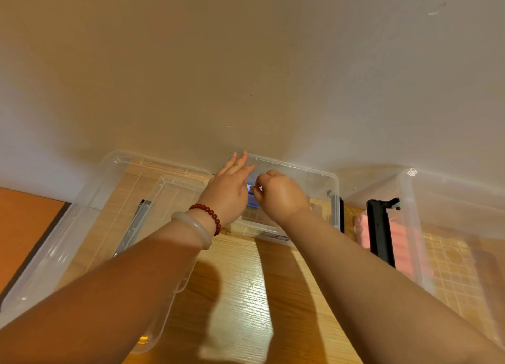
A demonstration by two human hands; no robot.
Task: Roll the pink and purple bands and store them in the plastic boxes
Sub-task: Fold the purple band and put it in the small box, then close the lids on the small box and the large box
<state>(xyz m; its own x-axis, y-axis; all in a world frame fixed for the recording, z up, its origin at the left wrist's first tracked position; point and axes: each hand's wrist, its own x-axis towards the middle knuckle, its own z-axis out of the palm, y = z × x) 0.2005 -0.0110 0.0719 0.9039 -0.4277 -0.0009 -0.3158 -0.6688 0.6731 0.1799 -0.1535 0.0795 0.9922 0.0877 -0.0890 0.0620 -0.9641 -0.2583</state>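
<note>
Pinching one purple band (252, 197) inside the middle box (314, 176), the right hand (280, 197) curls its fingers; the left hand (228, 192) lies straight-fingered beside it (pink bands (408, 251) fill the second box (451, 213); two lids (90, 213) lie left).

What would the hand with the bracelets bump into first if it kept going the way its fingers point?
Probably the wall. The left hand has its fingertips over the far rim of the clear box, which sits against that wall. Depth is hard to judge.

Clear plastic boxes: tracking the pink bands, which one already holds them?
The rightmost clear plastic box; pink rolls show through its wall, none in the others.
</note>
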